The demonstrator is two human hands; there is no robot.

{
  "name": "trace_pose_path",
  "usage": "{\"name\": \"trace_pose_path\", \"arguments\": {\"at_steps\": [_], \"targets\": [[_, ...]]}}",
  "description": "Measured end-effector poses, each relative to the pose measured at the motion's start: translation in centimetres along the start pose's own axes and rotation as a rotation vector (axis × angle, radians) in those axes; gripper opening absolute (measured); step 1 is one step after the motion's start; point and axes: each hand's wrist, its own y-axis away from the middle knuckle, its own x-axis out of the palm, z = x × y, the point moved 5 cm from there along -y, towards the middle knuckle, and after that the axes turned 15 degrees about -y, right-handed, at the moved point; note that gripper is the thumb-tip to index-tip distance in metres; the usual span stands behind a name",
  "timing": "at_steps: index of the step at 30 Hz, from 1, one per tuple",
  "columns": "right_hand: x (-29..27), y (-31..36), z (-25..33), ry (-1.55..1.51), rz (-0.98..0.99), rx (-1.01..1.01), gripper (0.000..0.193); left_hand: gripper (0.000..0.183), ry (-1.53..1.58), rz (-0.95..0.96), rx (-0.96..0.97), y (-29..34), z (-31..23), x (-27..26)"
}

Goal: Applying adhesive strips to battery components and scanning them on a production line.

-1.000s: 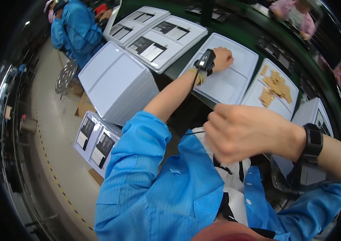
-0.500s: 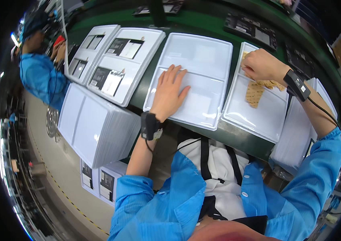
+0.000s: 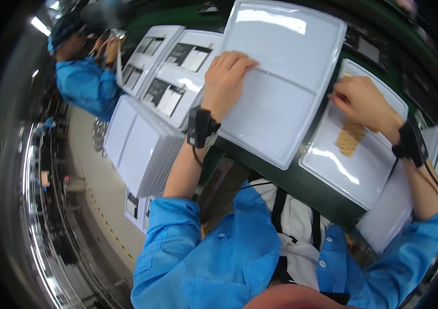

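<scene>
My left hand (image 3: pixel 225 82) is closed at the left side of a large white plastic tray (image 3: pixel 286 110), its fingertips bent over the end of the ridge that divides the tray in two. The tray appears larger and raised. My right hand (image 3: pixel 366 100) hovers over a second white tray (image 3: pixel 340 172), fingers pressed together close to the first tray's right edge. Whatever lies between those fingertips is too small or hidden to name. Beneath that hand, a piece of tan printed adhesive paper (image 3: pixel 350 139) rests on the second tray.
A tall stack of white trays (image 3: pixel 139 149) stands at left. Behind it are trays holding black-and-silver flat parts (image 3: pixel 165 96). More wrapped trays (image 3: pixel 391 221) stand at right, with dark frames (image 3: pixel 368 49) behind. A co-worker in a blue jacket (image 3: pixel 85 85) handles something at far left.
My left hand went from lying flat on the tray to curled at its left side, and the tray came up. My right hand moved off the tan paper toward that tray's right edge.
</scene>
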Motion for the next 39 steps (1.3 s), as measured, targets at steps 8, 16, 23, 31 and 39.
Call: {"name": "trace_pose_path", "arguments": {"at_steps": [8,16,23,31,39], "targets": [[0.1,0.3,2.2,-0.044,0.015,-0.024,0.024,0.012,-0.317,-0.258,-0.249,2.3,8.0,-17.0],[0.8,0.1,2.7,-0.090,0.047,0.032,0.023,0.009,-0.673,0.200,-0.750,21.0,20.4,-27.5],[1.4,0.0,2.5,-0.141,0.098,0.044,0.023,0.015,-0.564,0.316,-0.689,31.0,24.4,-21.6],[1.2,0.5,2.5,-0.213,0.117,0.103,0.026,0.022,-0.345,0.499,-0.806,31.5,26.0,-20.9],[2.3,-0.3,2.6,-0.272,0.198,0.023,0.028,0.026,-0.110,0.317,-0.434,9.8,11.7,-12.8]]}}
